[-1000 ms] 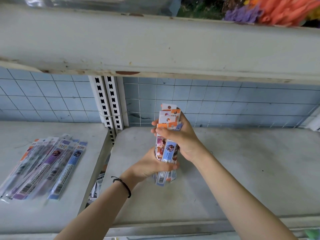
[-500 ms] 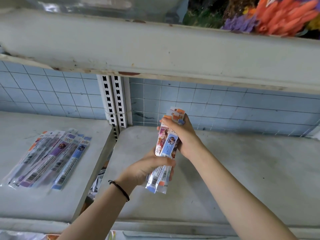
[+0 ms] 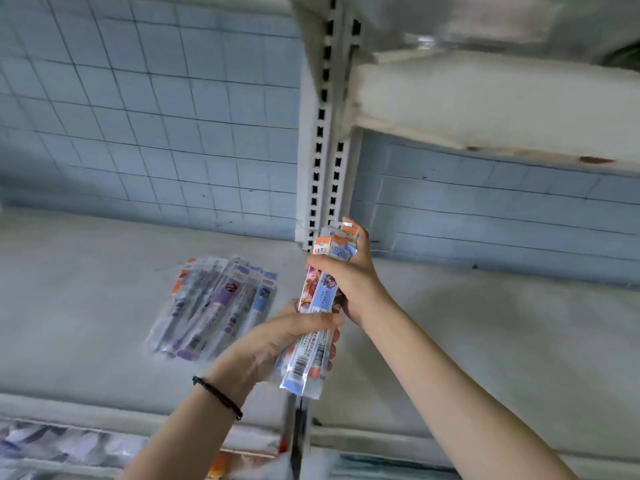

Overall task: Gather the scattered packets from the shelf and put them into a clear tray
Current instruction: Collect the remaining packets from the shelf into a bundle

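Observation:
Both hands hold one bundle of long narrow packets (image 3: 320,308), blue, orange and white, tilted a little above the gap between two shelf boards. My right hand (image 3: 349,282) grips the bundle's upper half from the right. My left hand (image 3: 277,341), with a black band on the wrist, wraps the lower half from the left. A second group of several packets (image 3: 214,306), purple, blue and orange, lies fanned flat on the left shelf board (image 3: 79,306). No clear tray is in view.
A slotted white upright (image 3: 323,133) stands behind the bundle against the blue tiled wall. An upper shelf (image 3: 485,109) overhangs the right shelf board (image 3: 502,341). Blurred goods show on the lower shelf (image 3: 69,445) below the front edge.
The view has swung left and the bundle has shifted left toward the shelf gap. Both hands keep their hold; the packets sit more squared together than one second ago.

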`<state>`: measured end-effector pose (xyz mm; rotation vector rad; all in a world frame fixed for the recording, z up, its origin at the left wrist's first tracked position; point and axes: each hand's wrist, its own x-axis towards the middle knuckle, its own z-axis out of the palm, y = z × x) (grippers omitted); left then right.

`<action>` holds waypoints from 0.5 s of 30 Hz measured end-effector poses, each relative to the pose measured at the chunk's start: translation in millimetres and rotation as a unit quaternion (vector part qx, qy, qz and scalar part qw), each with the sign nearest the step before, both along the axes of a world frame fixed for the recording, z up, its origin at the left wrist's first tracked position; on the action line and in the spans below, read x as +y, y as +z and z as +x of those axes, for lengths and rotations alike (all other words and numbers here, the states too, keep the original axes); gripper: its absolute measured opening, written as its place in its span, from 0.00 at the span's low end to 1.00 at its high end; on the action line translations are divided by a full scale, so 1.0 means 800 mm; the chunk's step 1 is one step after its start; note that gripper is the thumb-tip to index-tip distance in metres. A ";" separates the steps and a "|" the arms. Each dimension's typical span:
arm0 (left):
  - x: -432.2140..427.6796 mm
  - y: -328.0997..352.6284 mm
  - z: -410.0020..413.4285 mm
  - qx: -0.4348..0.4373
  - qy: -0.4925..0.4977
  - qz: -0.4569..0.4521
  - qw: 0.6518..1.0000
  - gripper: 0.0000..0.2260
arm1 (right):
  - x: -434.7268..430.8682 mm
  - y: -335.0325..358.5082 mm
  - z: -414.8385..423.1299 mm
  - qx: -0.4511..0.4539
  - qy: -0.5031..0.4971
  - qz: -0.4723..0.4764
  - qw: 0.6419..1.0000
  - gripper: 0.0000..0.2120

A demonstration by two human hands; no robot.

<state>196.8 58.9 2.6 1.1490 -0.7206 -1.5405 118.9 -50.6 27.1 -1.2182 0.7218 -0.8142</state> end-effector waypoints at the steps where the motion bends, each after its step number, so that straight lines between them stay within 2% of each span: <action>1: 0.011 0.001 0.021 -0.006 0.005 0.006 1.000 0.14 | 0.012 -0.001 0.021 0.002 -0.004 0.004 1.000 0.34; 8: 0.079 0.007 0.146 -0.030 0.021 0.025 0.999 0.14 | 0.076 0.003 0.126 0.041 0.019 0.014 0.999 0.40; 12: 0.100 0.011 0.216 -0.083 0.058 0.046 0.994 0.26 | 0.084 -0.005 0.129 0.109 -0.020 -0.015 0.994 0.27; 15: 0.114 0.009 0.261 -0.141 0.107 0.055 0.983 0.26 | 0.080 -0.014 0.120 0.144 -0.053 0.019 0.988 0.13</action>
